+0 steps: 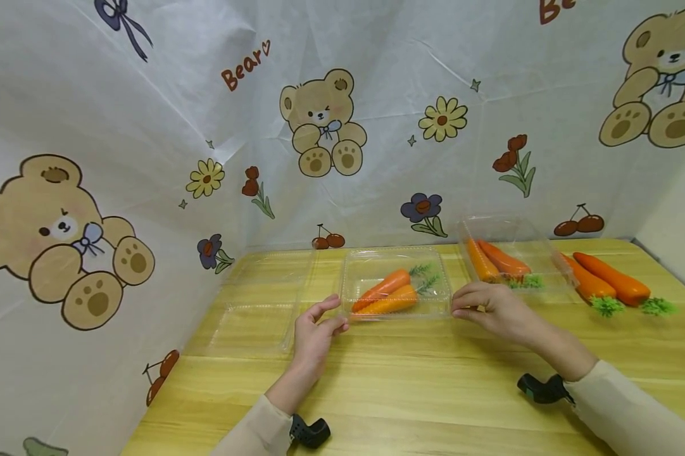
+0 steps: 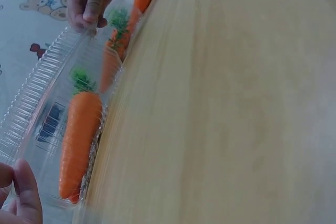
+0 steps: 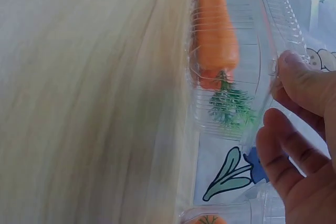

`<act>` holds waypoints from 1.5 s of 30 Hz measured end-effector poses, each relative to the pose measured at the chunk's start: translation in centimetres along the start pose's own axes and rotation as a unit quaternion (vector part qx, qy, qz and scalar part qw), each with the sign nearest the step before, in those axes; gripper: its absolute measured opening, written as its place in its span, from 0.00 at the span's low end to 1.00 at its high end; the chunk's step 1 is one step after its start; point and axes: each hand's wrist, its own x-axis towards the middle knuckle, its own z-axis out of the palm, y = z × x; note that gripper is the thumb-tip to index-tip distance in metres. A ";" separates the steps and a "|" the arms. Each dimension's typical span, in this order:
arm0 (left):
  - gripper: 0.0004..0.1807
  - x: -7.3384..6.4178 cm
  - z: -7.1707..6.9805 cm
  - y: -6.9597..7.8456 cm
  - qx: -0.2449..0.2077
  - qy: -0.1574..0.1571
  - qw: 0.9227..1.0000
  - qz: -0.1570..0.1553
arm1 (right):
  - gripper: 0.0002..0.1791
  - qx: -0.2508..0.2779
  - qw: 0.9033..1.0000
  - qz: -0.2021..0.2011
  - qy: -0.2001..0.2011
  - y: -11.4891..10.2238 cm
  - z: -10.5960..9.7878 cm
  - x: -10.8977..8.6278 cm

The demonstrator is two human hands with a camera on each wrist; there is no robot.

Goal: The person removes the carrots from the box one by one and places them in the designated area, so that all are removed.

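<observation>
Two orange carrots (image 1: 389, 299) with green tops lie side by side inside a clear plastic box (image 1: 356, 265) in the middle of the table. My left hand (image 1: 314, 335) pinches the box's near left corner between thumb and finger, as the left wrist view shows at its lower left. At the near right corner, my right hand (image 1: 493, 310) holds the rim; its thumb (image 3: 295, 69) lies on the edge in the right wrist view. The ridged rim and one carrot (image 2: 80, 140) show through the clear plastic in the left wrist view.
Another clear box (image 1: 539, 253) holding carrots stands behind my right hand. Two loose carrots (image 1: 613, 278) lie at the table's right. An open clear box (image 1: 251, 326) rests on the left. A bear-printed sheet (image 1: 377, 209) hangs behind the wooden table (image 1: 411, 392).
</observation>
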 end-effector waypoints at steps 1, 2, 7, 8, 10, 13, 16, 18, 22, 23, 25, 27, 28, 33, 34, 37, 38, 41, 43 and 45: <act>0.22 0.0 0.0 0.0 0.001 0.001 1.000 -0.001 | 0.11 -0.004 1.000 -0.004 0.003 0.0 0.0 0.0; 0.22 0.0 0.0 0.0 0.002 0.002 1.000 -0.002 | 0.12 -0.006 1.000 -0.007 0.005 0.0 0.1 0.1; 0.22 0.0 0.1 0.0 0.003 0.008 1.000 -0.004 | 0.13 -0.015 0.999 -0.016 0.025 0.2 0.4 0.0; 0.22 0.0 0.1 -0.1 0.003 0.009 1.000 -0.003 | 0.14 -0.013 0.999 -0.016 0.029 0.3 0.5 0.0; 0.22 -0.1 0.1 -0.1 0.002 0.010 1.000 -0.003 | 0.14 -0.009 0.999 -0.016 0.035 0.4 0.7 -0.1; 0.21 0.0 0.2 -0.1 -0.001 0.011 1.000 -0.004 | 0.15 -0.005 0.999 -0.013 0.041 0.5 0.8 -0.2; 0.22 -0.1 0.3 0.0 -0.002 0.010 1.000 -0.004 | 0.14 -0.009 0.999 -0.005 0.042 0.5 0.8 -0.2; 0.22 -0.1 0.3 0.0 -0.002 0.009 1.000 -0.005 | 0.12 -0.009 0.999 0.001 0.040 0.5 0.8 -0.1; 0.22 -0.1 0.3 0.0 -0.003 0.008 1.000 -0.007 | 0.05 -0.005 0.999 0.017 0.030 0.4 0.7 0.0; 0.22 -0.1 0.3 0.0 -0.004 0.009 1.000 -0.007 | 0.04 -0.003 0.999 0.019 0.027 0.4 0.6 0.1; 0.21 -0.2 0.3 -0.1 -0.004 0.010 1.000 -0.009 | 0.04 -0.001 0.999 0.026 0.020 0.3 0.6 0.2; 0.21 -0.2 0.3 -0.1 -0.003 0.011 1.000 -0.009 | 0.06 0.000 0.999 0.031 0.015 0.2 0.5 0.3; 0.21 -0.2 0.3 -0.1 -0.002 0.012 1.000 -0.009 | 0.06 0.000 0.999 0.034 0.012 0.2 0.5 0.4; 0.21 -0.2 0.4 -0.1 0.005 0.014 1.000 -0.005 | 0.07 0.001 0.998 0.060 0.000 0.0 0.4 0.6; 0.21 -0.2 0.4 -0.1 0.005 0.015 1.000 -0.004 | 0.08 0.002 0.998 0.066 -0.003 0.0 0.4 0.7; 0.21 -0.2 0.5 0.0 0.005 0.015 1.000 -0.005 | 0.08 0.002 0.997 0.078 -0.012 -0.1 0.3 0.8; 0.21 -0.3 0.5 0.0 0.005 0.014 1.000 -0.005 | 0.08 0.003 0.996 0.083 -0.016 -0.1 0.2 0.8; 0.21 -0.4 0.5 0.0 0.006 0.011 1.000 -0.006 | 0.06 0.011 0.995 0.095 -0.026 -0.2 0.0 0.9; 0.21 -0.5 0.5 0.1 0.007 0.009 1.000 -0.006 | 0.06 0.019 0.994 0.103 -0.033 -0.2 -0.1 0.9; 0.20 -0.6 0.5 0.1 0.007 0.009 1.000 -0.005 | 0.06 0.025 0.994 0.105 -0.036 -0.3 -0.2 1.0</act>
